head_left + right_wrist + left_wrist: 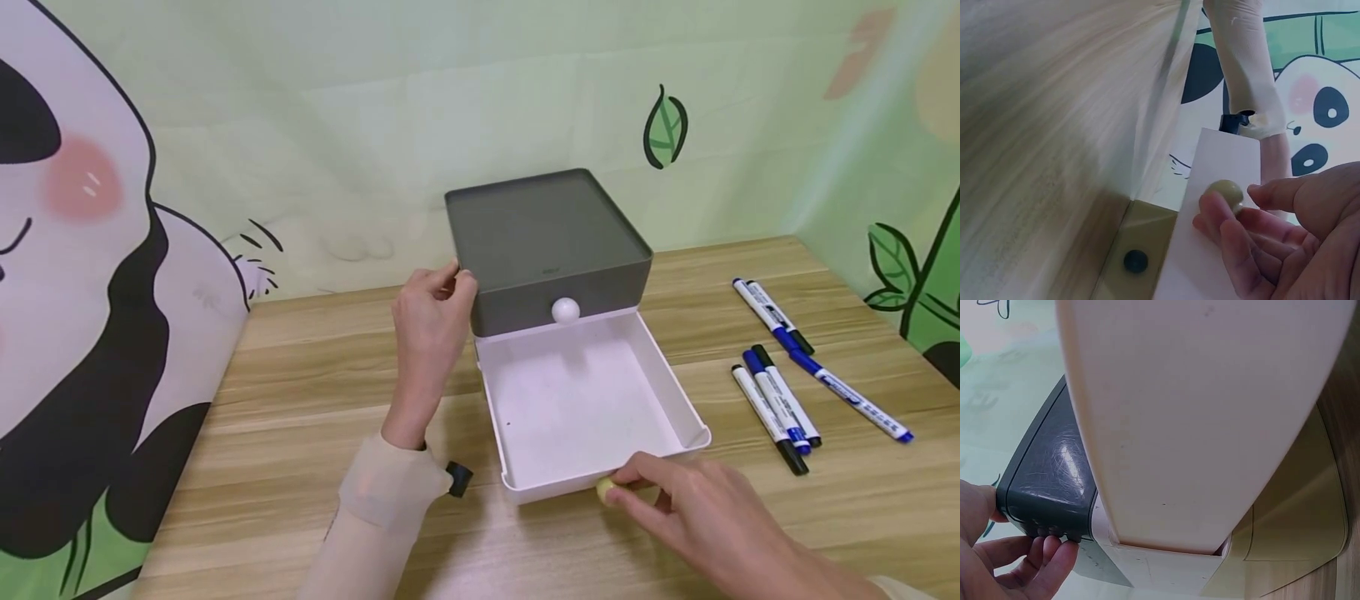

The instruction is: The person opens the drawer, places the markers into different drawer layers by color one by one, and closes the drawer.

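A small drawer box with a dark grey top section [547, 225] stands on the table, a white knob [566, 311] on its grey front. Below it, a white drawer [577, 400] is pulled far out; only a tiny dark speck shows inside. My left hand [435, 321] grips the grey section's left edge near the front corner, thumb and fingertips against it in the left wrist view. At the white drawer's front, my right hand [705, 517] has thumb and fingers around its yellowish-green knob [1225, 195]. An olive lower section [1138, 234] with a dark knob [1135, 261] sits underneath.
Several blue and black markers [780, 396] lie on the wooden table [315, 375] to the right of the box. Behind stands a pale green backdrop [337, 125] with a panda drawing [82, 292] at left. A black strap piece [459, 479] is by the left sleeve.
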A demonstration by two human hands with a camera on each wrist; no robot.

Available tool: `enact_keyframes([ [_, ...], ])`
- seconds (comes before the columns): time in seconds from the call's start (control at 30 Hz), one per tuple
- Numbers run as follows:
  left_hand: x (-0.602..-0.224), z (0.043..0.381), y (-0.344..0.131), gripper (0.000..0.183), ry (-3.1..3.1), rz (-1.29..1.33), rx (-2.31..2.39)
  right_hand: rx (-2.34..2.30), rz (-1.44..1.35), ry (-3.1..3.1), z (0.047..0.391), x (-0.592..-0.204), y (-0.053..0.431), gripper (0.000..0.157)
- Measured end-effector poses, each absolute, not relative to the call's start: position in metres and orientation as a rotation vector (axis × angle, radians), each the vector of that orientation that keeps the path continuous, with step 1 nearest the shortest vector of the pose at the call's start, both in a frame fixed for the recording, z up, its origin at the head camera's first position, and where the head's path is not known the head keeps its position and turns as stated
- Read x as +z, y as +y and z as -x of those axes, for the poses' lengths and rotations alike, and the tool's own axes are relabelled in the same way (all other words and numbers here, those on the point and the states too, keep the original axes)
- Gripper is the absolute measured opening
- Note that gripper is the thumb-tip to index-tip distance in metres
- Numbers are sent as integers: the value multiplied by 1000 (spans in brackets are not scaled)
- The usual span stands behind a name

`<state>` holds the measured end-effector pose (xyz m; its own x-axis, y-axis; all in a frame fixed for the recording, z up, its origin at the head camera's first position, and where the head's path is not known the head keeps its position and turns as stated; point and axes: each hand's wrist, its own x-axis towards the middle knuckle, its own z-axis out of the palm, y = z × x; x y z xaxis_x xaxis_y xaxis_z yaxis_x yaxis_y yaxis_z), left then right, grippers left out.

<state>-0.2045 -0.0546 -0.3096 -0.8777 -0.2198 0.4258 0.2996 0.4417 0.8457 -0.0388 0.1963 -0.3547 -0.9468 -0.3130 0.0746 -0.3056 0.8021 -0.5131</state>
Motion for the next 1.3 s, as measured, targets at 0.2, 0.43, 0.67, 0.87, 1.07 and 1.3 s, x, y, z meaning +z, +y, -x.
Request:
enact_keyframes([
  [0.2, -311, 205, -55, 34, -2232, 49, -1455, -802, 525, 3038, 40, -349, 197, 5],
  [0.43, -311, 205, -55, 34, -2236, 40, -1456, -887, 414, 3104, 41, -337, 200, 7],
  [0.67, -309, 205, -55, 34, -2250, 13, -1455, -967, 451, 3245, 53, -325, 218, 5],
  [0.87, -306, 205, -55, 34, -2266, 6, -1473, -986, 381, 3289, 68, -316, 241, 2],
  [1.07, -305, 205, -55, 34, -2276, 0, -1485, -929, 268, 3311, 84, -312, 265, 10],
  [1.3, -305, 205, -56, 37, -2270, 8, -1511, -855, 167, 3258, 103, -320, 294, 17],
])
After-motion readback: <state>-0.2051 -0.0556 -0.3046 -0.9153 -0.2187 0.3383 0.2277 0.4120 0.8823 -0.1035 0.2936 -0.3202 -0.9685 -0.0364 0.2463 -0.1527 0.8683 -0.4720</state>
